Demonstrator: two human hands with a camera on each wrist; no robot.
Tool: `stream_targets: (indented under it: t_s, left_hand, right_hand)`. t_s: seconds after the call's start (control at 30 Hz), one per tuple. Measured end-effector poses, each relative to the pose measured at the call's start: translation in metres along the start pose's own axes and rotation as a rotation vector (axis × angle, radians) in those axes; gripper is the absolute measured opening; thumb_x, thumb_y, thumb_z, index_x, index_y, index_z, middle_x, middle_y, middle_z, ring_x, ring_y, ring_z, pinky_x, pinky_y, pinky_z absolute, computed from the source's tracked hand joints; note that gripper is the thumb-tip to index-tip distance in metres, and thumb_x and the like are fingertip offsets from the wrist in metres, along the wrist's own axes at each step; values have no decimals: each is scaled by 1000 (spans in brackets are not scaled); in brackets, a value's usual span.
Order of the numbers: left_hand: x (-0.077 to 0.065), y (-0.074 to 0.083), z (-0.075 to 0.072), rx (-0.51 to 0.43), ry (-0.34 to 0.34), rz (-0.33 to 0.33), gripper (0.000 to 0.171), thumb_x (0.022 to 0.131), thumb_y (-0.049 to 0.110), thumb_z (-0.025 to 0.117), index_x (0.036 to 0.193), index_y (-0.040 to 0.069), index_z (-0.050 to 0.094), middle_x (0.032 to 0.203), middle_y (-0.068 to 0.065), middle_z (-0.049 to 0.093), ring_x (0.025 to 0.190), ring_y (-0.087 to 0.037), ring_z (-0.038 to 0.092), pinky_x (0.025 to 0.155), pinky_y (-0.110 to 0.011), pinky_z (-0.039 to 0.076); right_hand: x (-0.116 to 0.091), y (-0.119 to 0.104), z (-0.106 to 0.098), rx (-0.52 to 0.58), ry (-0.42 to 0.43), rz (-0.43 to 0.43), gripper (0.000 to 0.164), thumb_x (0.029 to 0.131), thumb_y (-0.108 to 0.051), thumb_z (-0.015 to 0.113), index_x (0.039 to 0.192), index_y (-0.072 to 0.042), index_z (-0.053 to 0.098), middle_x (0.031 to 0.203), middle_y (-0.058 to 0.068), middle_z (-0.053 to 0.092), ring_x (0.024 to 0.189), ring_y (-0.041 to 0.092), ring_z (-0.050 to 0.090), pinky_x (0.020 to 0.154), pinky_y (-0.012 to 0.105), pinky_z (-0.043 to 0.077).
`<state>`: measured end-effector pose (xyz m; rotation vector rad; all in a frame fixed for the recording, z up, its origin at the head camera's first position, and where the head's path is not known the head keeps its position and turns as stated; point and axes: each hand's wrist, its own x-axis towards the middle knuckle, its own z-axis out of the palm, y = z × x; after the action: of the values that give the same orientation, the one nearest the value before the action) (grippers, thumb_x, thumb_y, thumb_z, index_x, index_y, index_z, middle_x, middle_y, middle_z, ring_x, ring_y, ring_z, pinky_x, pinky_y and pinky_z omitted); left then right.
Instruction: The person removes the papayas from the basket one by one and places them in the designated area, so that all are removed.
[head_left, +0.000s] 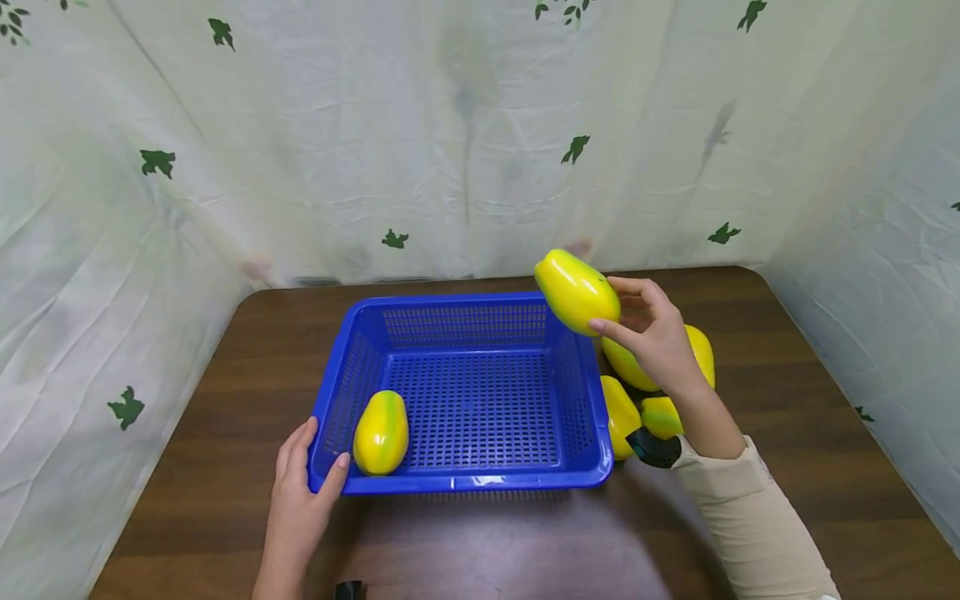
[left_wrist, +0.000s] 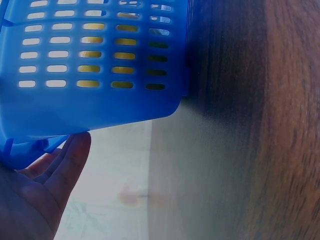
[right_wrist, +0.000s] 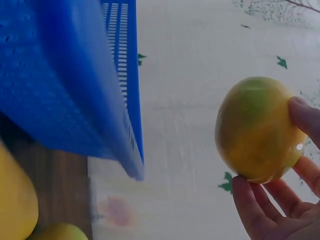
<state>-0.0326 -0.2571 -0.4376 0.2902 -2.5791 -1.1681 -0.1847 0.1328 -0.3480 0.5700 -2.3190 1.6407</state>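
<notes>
My right hand (head_left: pixel 660 346) holds a yellow papaya (head_left: pixel 576 292) by its end, thumb on one side and fingers on the other. The papaya is above the right rim of a blue plastic basket (head_left: pixel 480 482), tilted with its narrower end pointing up and left. In the right wrist view the same papaya (right_wrist: pixel 257 127) shows a greenish patch. My left hand (head_left: pixel 295 496) grips the basket's front left corner, thumb over the rim and fingers along the outside. Inside the basket, near that corner, lies another papaya (head_left: pixel 381 433) with a green stripe.
Several more papayas (head_left: pixel 619 417) lie on the brown wooden table (head_left: pixel 225 400), just right of the basket and partly hidden by my right arm. A pale curtain (head_left: pixel 322 167) with green leaf shapes hangs behind the table and at its sides.
</notes>
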Motion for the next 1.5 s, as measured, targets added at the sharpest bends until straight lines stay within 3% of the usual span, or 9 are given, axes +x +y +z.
stream_targets:
  t_s: [0.13,0.37,0.67,0.93,1.23,1.5]
  left_hand:
    - [1,0,0,1,-1,-3,63,86,22,61,137,1,32,136,-19,28,113,-39,35,88,-60,32]
    - [0,-1,1,-4,4,9,62,85,21,61,136,1,33,136,-19,29,113,-38,36,88,-60,32]
    - [0,-2,1,-16,11,18,62,84,18,62,136,1,33,135,-17,30,113,-37,36,90,-59,32]
    - [0,-2,1,-16,7,11,62,85,19,62,137,3,33,136,-17,29,114,-36,35,90,-58,31]
    - [0,-1,1,-19,7,12,62,84,19,62,137,2,33,135,-17,29,113,-36,35,90,-58,31]
    - [-1,-1,1,-24,7,12,62,84,18,62,137,3,33,136,-17,29,113,-36,35,90,-58,31]
  right_hand:
    - [-7,18,-12,-52,39,41,51,78,-10,70,124,-5,48,118,6,50,101,18,49,81,24,45]
    - [-26,32,-28,-129,64,125,51,80,-17,69,124,-5,47,121,5,47,99,16,46,82,19,43]
    - [-51,55,-52,-160,132,164,51,79,-14,69,124,-4,48,121,10,45,98,16,44,80,18,42]
    - [-75,64,-72,-211,157,313,56,82,-23,66,130,-8,42,121,6,40,97,10,47,74,9,41]
    - [-98,82,-93,-305,277,390,57,82,-22,66,132,-9,42,122,9,42,99,3,43,74,8,37]
    - [-117,128,-111,-336,368,450,59,80,-28,68,132,-16,43,117,0,43,95,1,44,73,5,36]
